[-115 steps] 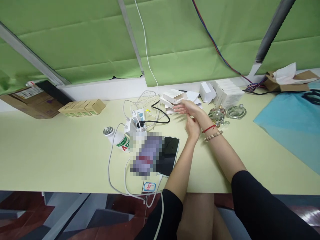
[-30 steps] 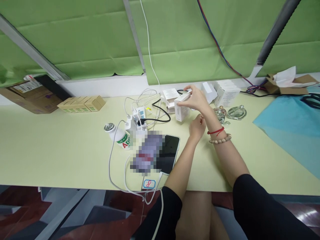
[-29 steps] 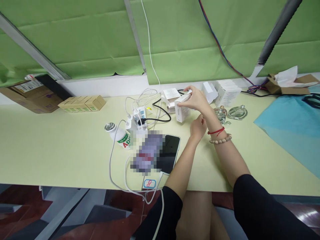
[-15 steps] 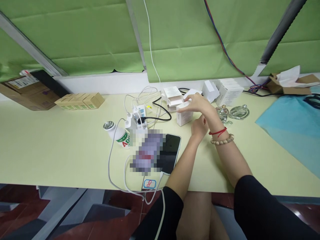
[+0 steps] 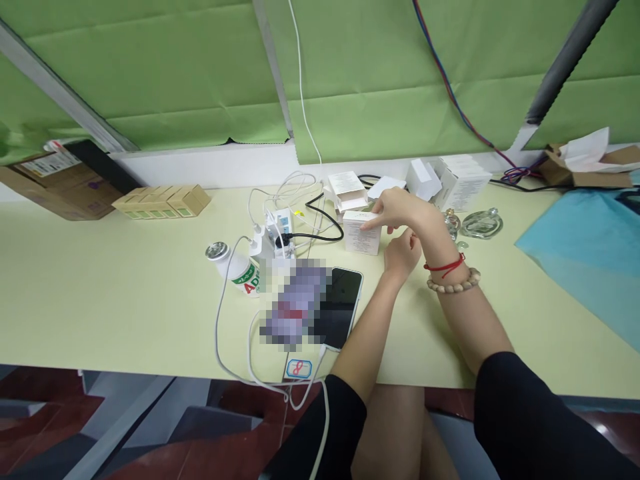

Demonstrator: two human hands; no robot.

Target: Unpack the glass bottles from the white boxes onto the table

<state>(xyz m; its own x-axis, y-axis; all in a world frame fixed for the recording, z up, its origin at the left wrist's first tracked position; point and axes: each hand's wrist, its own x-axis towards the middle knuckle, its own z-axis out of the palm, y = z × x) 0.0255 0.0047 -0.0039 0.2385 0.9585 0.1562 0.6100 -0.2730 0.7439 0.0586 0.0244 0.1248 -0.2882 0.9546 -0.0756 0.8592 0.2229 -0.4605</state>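
A small white box with printed text stands upright on the table, its broad side towards me. My right hand, with a red string and a beaded bracelet at the wrist, reaches over to it and grips its right edge, fingertips on the front. Just below, to the box's right, my left hand is curled closed; what its fingers hold, if anything, is hidden. Behind the box lies an opened white carton. Right of my hands are a clear glass dish and another small glass piece, partly covered by my wrist.
A phone lies beside a blurred purple item. Left of them are a white bottle and a power strip with cables. White boxes stand at the back, brown boxes at left, a blue sheet at right.
The white box has turned so that its broad printed side faces me, and it sits slightly further left. My right hand has shifted from its top to its right edge.
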